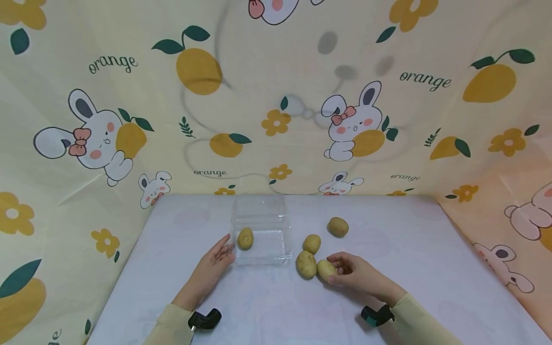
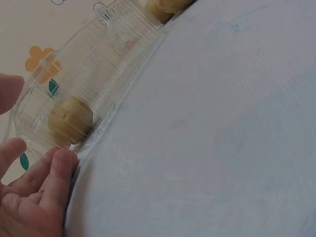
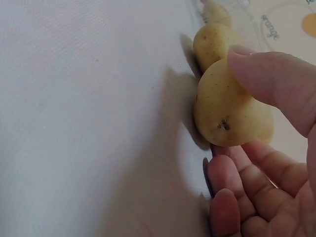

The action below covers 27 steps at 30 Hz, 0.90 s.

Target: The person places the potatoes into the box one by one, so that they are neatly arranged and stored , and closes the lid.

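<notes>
A clear plastic clamshell box lies with its lid raised at the back, and one potato sits at its left end. Beside the box's left wall is my left hand, fingers fairly straight, fingertips at the wall in the left wrist view. My right hand holds a small potato between thumb and fingers, low over the table. Close to its left lies a larger potato, with another potato just behind. A further potato rests apart, toward the back.
The white table ends at the back against a hanging cloth printed with rabbits and oranges. That cloth also rises along both sides. A black wrist device sits at the left cuff, and a similar device at the right.
</notes>
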Available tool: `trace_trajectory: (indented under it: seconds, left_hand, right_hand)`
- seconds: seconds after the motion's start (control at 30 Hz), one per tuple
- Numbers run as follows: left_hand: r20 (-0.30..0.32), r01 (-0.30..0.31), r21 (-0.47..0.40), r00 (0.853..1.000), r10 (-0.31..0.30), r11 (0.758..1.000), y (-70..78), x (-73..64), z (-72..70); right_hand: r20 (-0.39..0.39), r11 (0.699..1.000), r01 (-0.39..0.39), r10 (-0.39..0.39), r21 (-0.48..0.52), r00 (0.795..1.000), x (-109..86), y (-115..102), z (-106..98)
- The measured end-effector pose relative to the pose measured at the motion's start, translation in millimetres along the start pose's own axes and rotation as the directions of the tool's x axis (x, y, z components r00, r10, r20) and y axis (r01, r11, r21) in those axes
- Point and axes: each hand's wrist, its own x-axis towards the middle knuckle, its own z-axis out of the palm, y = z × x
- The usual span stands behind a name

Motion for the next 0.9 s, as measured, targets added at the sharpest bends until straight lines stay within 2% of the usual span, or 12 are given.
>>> trace_trajectory:
  seconds: [0.3,0.57,0.9]
  left_hand:
    - [0.018,-0.007,-0.004,1.000,0.008,1.000,-0.3,-0.3,0.3]
    - [0.023,0.004,-0.029,1.000,-0.003,1.000,-0.4,-0.4,0.3]
    - [0.024,0.003,-0.009,1.000,-0.003,1.000,1.3,-0.3,-1.6]
  right_hand:
    - [0.033,1.000,-0.007,0.006,0.003,0.999,2.9,3.4,-0.2]
    - [0.022,1.000,-0.010,0.010,-0.024,1.000,2.1,2.0,2.7]
    - [-0.007,0.997,0.018,-0.018,-0.073,1.000,3.6,9.2,4.4]
